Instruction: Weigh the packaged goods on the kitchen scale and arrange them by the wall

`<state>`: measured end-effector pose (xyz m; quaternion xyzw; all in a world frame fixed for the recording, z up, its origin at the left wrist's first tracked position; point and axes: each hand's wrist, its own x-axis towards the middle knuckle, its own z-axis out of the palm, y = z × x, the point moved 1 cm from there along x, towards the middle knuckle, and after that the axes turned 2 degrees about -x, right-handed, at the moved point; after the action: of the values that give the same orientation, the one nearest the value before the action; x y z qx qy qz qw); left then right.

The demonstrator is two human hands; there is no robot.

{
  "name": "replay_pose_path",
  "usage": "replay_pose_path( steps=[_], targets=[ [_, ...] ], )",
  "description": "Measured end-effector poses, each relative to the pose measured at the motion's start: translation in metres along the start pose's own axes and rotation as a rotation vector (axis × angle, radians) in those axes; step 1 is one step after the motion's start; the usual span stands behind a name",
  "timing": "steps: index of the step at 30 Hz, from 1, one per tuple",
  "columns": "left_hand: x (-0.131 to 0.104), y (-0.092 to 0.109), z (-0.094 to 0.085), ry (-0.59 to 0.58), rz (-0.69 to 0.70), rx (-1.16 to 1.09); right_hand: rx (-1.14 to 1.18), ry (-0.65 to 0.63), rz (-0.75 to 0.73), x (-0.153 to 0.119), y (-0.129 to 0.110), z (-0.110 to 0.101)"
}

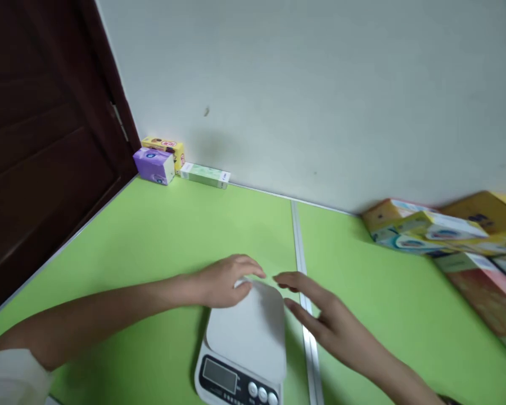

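A white kitchen scale (247, 337) lies on the green tabletop, its dark display and round buttons at the near end. Nothing rests on its plate. Over the scale's far left corner is my left hand (230, 279), thumb and fingers apart and nothing in them; whether it touches the scale I cannot tell. My right hand (320, 312) hovers just off the scale's far right edge, thumb apart from the fingers, holding nothing. The fingertips of both hands point toward each other across the far end of the scale.
Along the wall at the back left stand a purple tissue pack (154, 166), a yellow box (166, 147) and a flat green-and-white box (205, 175). Several cartons (438, 228) are piled at the right. A metal seam (298, 236) crosses the green table (152, 236). A dark door (46, 129) borders the left.
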<state>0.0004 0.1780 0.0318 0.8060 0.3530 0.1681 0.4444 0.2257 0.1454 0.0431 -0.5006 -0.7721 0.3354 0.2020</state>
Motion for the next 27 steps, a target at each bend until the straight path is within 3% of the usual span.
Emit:
replay_pose_path(
  steps=[3,5,8,10,14,18,21,23,27],
  targets=[
    [-0.006,-0.014,-0.009,0.033,-0.016,-0.104,0.036,-0.152,-0.029,0.049,-0.024,0.021],
    [0.0,-0.033,-0.025,0.188,-0.075,-0.165,0.132,-0.146,0.022,0.08,-0.02,0.028],
    [0.022,-0.075,-0.062,0.582,-0.267,-0.236,0.361,-0.015,0.152,0.13,0.001,0.033],
    [0.042,-0.105,-0.088,0.769,-0.392,-0.267,0.517,0.124,0.237,0.165,0.017,0.038],
    [0.084,-0.15,-0.129,0.942,-0.473,-0.281,0.711,0.395,0.319,0.235,0.041,0.05],
    [0.113,-0.172,-0.147,1.031,-0.525,-0.288,0.719,0.46,0.307,0.293,0.048,0.061],
    [0.122,-0.177,-0.152,1.069,-0.552,-0.242,0.707,0.438,0.294,0.314,0.046,0.063],
    [0.12,-0.175,-0.153,1.075,-0.588,-0.218,0.74,0.424,0.335,0.314,0.044,0.06],
    [0.101,-0.156,-0.141,0.981,-0.623,-0.253,0.831,0.323,0.429,0.275,0.036,0.045]
  ],
)
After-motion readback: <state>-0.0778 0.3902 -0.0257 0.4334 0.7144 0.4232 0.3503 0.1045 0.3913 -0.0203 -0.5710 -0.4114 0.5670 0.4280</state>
